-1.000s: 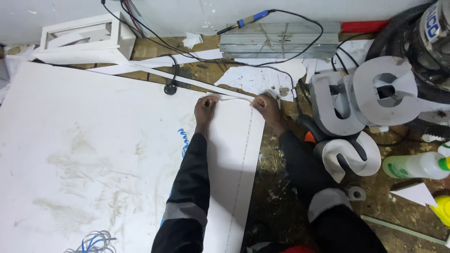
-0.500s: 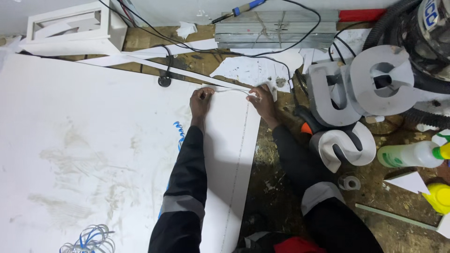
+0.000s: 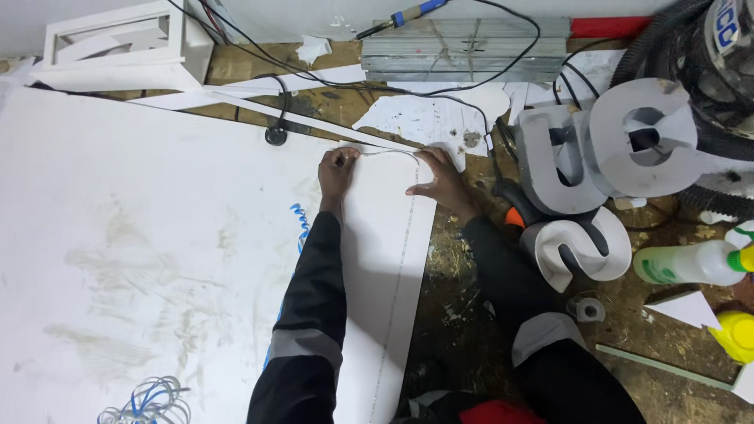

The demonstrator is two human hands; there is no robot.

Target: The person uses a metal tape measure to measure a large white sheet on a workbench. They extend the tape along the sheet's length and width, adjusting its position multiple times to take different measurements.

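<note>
— Left hand (image 3: 338, 166)?
— Pinching a thin strip (image 3: 386, 152) at the sheet's (image 3: 157, 235) far edge.
— Right hand (image 3: 440, 177)?
— Half open, thumb and fingers bracing the strip's other end, probably keeping it taut along the edge.

Single head camera looks steeply down, close over the white board (image 3: 157, 251).

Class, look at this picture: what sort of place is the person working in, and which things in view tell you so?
Probably a sign-making workshop. Large grey channel letters lie beside a big white sheet that both hands work on, and a soldering iron with trailing cables rests by a bundle of metal strips on a paint-spattered surface.
</note>
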